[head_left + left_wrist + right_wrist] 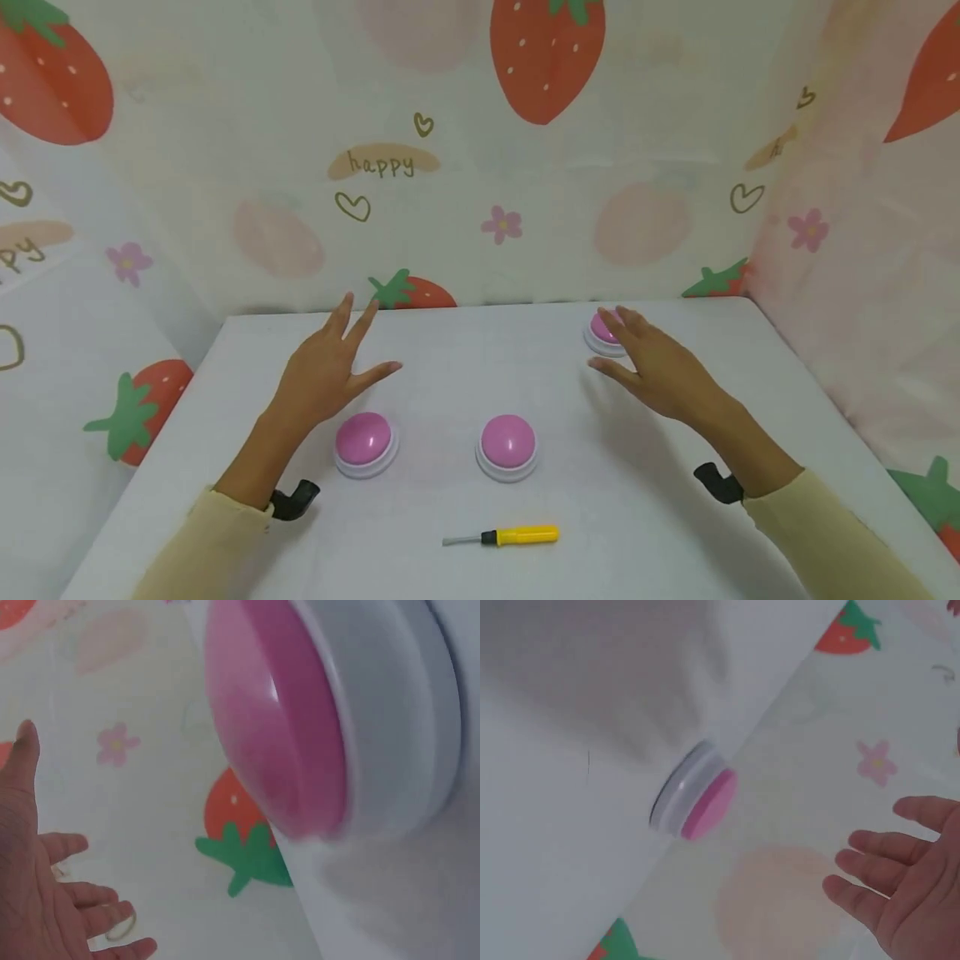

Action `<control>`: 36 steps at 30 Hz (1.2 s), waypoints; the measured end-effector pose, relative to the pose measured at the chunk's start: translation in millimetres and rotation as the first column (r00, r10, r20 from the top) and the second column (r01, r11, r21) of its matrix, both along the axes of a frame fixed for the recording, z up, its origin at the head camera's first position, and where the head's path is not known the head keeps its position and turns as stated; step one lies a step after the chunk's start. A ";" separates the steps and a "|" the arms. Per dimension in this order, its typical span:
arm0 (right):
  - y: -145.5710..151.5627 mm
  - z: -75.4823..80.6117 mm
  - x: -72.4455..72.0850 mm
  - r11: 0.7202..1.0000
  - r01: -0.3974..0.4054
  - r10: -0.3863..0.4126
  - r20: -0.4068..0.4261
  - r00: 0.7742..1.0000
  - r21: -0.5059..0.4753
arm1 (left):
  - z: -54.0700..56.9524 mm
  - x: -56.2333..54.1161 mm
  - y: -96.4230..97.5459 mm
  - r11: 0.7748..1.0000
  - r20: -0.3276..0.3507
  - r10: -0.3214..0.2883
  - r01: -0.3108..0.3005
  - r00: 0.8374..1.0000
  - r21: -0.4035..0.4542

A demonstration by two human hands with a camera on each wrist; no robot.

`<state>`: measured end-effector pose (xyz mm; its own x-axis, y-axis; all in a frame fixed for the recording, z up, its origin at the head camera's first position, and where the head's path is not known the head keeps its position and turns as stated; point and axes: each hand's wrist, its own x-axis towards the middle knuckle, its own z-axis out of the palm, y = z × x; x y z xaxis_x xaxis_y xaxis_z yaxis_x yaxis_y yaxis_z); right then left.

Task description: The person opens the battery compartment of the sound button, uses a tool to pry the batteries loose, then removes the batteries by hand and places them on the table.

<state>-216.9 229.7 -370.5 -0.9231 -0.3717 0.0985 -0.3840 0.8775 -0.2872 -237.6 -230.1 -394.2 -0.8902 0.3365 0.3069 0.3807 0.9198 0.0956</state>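
Empty and unclenched, the left hand (318, 367) and right hand (667, 367) are raised beyond the central button (508, 443), presumably to avoid contact. Nearest, the screwdriver (525, 535) lies before the central button; the left button (363, 440) sits to that one's left, short of the left hand; the far button (602, 332) (partly hidden) stands beyond and rightward, behind the right hand.

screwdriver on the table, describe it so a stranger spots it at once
On the white table, find the middle pink-domed push button. Just below it in the head view lies the screwdriver, metal shaft pointing left. Its slim yellow handle sets it apart from the round push buttons.
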 end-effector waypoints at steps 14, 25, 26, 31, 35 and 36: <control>-42.0 -34.7 38.9 0.993 -0.113 0.112 -0.030 0.993 -0.030 | -16.7 45.7 61.9 0.988 0.036 -0.153 0.153 0.988 -0.022; -68.6 -44.9 50.1 0.988 -0.156 0.156 0.015 0.988 -0.007 | -35.8 62.0 100.4 0.966 0.262 -0.256 0.254 0.931 0.040; -71.1 -46.3 50.8 0.987 -0.159 0.159 0.027 0.987 -0.009 | -37.4 62.8 104.1 0.965 0.292 -0.260 0.257 0.921 0.048; -80.9 -56.2 53.6 0.982 -0.187 0.188 0.075 0.979 -0.014 | -46.0 67.5 119.9 0.965 0.432 -0.263 0.242 0.863 0.104; -86.1 -61.9 53.8 0.979 -0.202 0.203 0.102 0.974 -0.017 | -51.1 70.2 125.8 0.960 0.483 -0.280 0.232 0.830 0.157; -87.0 -62.6 53.6 0.979 -0.203 0.204 0.105 0.973 -0.016 | -51.5 70.5 126.3 0.957 0.483 -0.288 0.235 0.827 0.167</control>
<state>-163.3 142.7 -433.1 -0.8336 -0.5524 0.0069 -0.5215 0.7827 -0.3397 -167.1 -103.8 -445.6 -0.8136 0.5709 -0.1100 0.4825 0.7686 0.4200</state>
